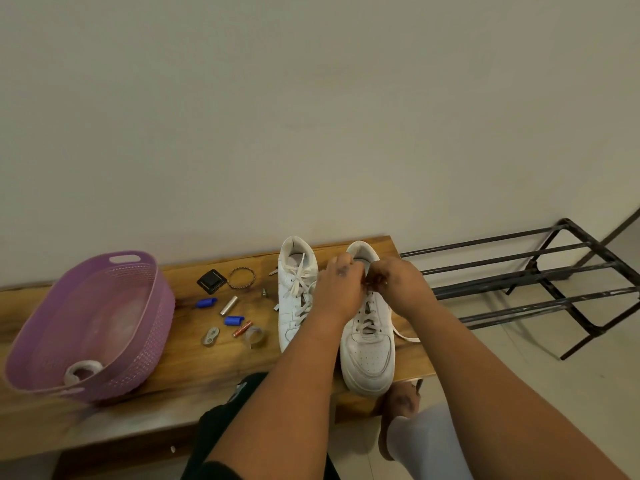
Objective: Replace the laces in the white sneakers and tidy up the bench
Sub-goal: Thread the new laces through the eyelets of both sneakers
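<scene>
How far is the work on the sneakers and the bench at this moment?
Done: little that shows; both sneakers carry laces. In hand: the left hand and right hand work the lace at the top of the right sneaker. Left: the left sneaker, and the small items lie on the bench, outside the purple basket.

Two white sneakers stand side by side on the wooden bench, toes toward the camera, heels at 12 o'clock. The left sneaker carries loose white laces. The right sneaker, at its 3 o'clock, is partly laced, one lace end trailing toward 3 o'clock.
</scene>
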